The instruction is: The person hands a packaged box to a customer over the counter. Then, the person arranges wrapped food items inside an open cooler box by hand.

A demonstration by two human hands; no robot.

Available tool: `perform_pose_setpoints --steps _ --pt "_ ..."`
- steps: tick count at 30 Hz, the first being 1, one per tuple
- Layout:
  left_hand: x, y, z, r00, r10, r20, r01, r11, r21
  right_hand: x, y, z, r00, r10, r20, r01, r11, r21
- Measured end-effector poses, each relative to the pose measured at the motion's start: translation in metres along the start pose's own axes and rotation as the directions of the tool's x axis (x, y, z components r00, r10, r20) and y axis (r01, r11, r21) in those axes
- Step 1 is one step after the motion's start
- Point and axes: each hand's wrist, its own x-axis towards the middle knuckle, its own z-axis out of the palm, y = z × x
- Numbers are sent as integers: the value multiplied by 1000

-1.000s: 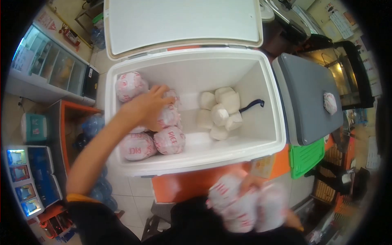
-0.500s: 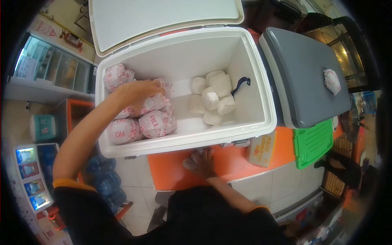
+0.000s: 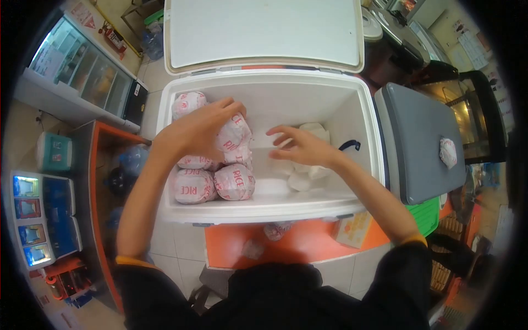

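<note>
A white cooler box [image 3: 192, 213] stands open in front of me. Stacked in its left side are several balls wrapped in paper printed "RICE" [image 3: 235, 181]. My left hand [image 3: 195, 132] reaches in and curls round the upper RICE-printed wrapped ball [image 3: 235, 135], thumb on the near side, fingers over the top. Inside the right half, my right hand [image 3: 300, 147] hovers with its fingers spread, holding nothing. Beneath and behind it lie several plain white wrapped bundles [image 3: 301, 181], partly covered by the hand and forearm.
The cooler's lid [image 3: 264, 33] is tipped back. To the right, a grey lid [image 3: 415, 143] carries one wrapped ball [image 3: 447, 153]. On the orange counter [image 3: 225, 236] are another wrapped ball [image 3: 276, 230], a yellow and white box [image 3: 353, 228] and a green lid [image 3: 426, 215].
My right hand has risen from the counter, leaving a wrapped item there, and is now inside the cooler with fingers apart. My left hand stays at the RICE stack. The view has shifted.
</note>
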Motion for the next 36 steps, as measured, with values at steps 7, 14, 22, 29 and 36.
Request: perform_pose_setpoints --steps 7,14,22,29,36 --pt "-7 -3 -23 978 46 -203 -60 996 -66 79 2 66 993 81 83 -87 993 75" --pt "47 -40 9 990 126 -69 -104 960 259 58 12 41 995 42 85 -76 895 439" --pt "-2 8 1 966 252 55 -241 958 -154 21 57 -21 884 387 263 -379 922 -83" --pt "-123 59 61 917 370 150 -128 628 -768 -35 -38 -22 920 37 389 -164 941 297" --pt "-194 81 326 580 -790 199 67 -197 -978 -146 -25 104 829 -43 558 -205 904 374"
